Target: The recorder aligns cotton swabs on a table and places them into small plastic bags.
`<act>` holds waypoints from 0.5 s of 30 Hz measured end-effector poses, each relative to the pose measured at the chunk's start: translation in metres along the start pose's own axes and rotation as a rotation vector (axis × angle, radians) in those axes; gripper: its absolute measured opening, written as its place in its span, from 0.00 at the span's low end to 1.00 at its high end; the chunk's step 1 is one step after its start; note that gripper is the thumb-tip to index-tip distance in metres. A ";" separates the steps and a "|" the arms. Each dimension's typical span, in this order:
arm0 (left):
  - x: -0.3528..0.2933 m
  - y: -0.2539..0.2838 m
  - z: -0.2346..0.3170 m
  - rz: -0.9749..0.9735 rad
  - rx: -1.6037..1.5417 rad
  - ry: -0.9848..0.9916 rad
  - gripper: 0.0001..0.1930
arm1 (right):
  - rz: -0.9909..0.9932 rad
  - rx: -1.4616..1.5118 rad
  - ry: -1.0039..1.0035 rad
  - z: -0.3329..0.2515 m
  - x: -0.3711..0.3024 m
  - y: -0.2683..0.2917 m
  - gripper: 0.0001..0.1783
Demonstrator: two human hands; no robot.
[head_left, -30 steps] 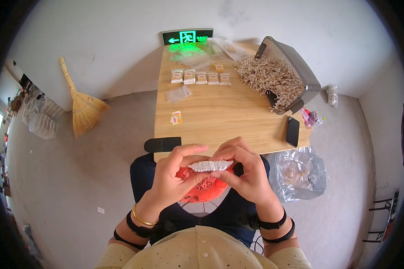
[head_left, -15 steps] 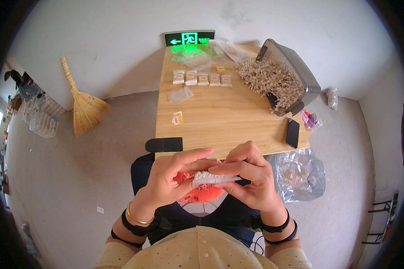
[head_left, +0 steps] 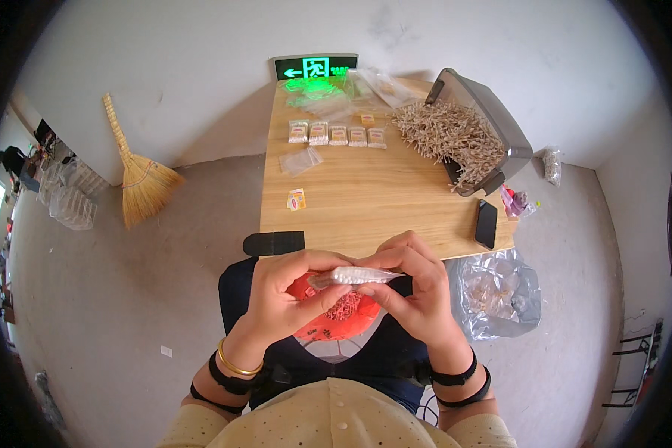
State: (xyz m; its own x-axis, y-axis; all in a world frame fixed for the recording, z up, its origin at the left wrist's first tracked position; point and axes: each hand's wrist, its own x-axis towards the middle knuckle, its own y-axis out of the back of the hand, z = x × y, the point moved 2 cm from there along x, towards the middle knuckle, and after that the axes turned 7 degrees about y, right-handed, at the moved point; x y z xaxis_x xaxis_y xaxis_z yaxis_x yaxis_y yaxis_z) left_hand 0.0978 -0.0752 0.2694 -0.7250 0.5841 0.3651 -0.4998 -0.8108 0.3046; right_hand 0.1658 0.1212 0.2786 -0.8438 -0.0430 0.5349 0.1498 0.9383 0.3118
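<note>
Between my two hands, just past the table's near edge, is a small clear plastic bag of cotton swabs (head_left: 358,275), lying sideways with a row of white tips showing. My left hand (head_left: 287,293) is closed round its left end, thumb below and fingers above. At the right end, the fingers and thumb of my right hand (head_left: 417,293) pinch the bag's clear plastic edge. Below my hands, a red plastic bag (head_left: 340,327) with reddish bits in it sits between my knees. On the table (head_left: 381,216) several filled swab packs (head_left: 338,136) stand in a row.
A grey bin (head_left: 511,123) lies tipped, spilling loose swabs (head_left: 455,142). Clear bags (head_left: 301,160), small printed cards (head_left: 296,199), a phone (head_left: 486,224) and a black strip (head_left: 274,243) lie on the table. A lit exit sign (head_left: 315,69) stands behind; a clear sack (head_left: 500,295) is at right.
The bag of swabs has turned and risen slightly, so its row of tips faces me more. My left fingers, stretched before, have curled round it.
</note>
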 end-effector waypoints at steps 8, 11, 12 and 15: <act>-0.009 -0.008 -0.037 0.065 -0.269 0.340 0.15 | 0.154 0.459 -0.191 0.039 -0.014 -0.018 0.13; -0.007 -0.012 -0.040 0.193 -0.554 0.281 0.12 | 0.134 0.681 -0.282 0.048 -0.020 -0.029 0.14; -0.007 -0.011 -0.041 0.217 -0.685 0.252 0.12 | 0.090 0.747 -0.340 0.052 -0.023 -0.033 0.15; -0.010 -0.008 -0.025 0.203 -0.472 0.217 0.14 | 0.018 0.769 -0.358 0.063 -0.028 -0.043 0.12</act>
State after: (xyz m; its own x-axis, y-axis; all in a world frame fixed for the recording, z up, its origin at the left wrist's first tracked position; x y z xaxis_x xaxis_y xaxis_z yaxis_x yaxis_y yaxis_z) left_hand 0.0974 -0.0760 0.2411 -0.8846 0.4339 0.1706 -0.4622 -0.8643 -0.1984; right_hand 0.1506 0.1037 0.2012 -0.9763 -0.0358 0.2134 -0.1176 0.9155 -0.3847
